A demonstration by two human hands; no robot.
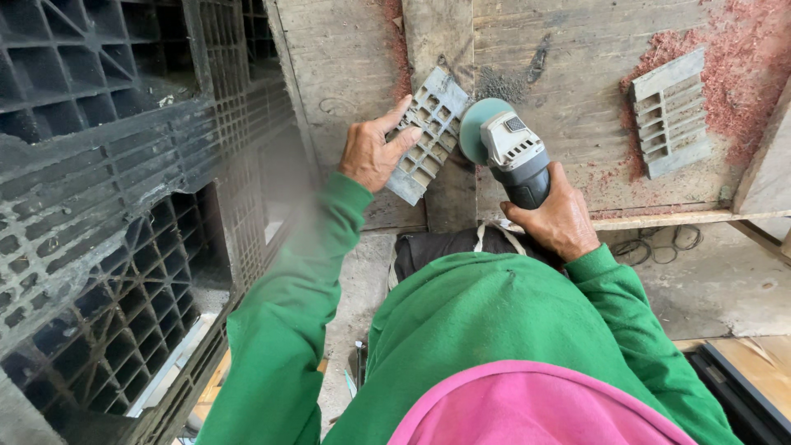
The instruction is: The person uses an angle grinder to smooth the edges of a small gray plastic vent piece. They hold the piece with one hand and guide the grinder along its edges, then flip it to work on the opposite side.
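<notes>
My left hand (372, 151) grips a grey plastic grid piece (432, 124), pressing it flat on the wooden bench (568, 91). My right hand (562, 218) is wrapped around the dark body of an angle grinder (515, 156). The grinder's teal disc (476, 128) meets the right edge of the grid piece. Both arms wear green sleeves.
A second grey grid piece (669, 114) lies at the bench's right, amid reddish dust (741, 58). Large black plastic pallets (107, 206) stand at the left. A cable (659, 241) lies on the concrete floor below the bench edge. A wooden board (758, 363) sits at the lower right.
</notes>
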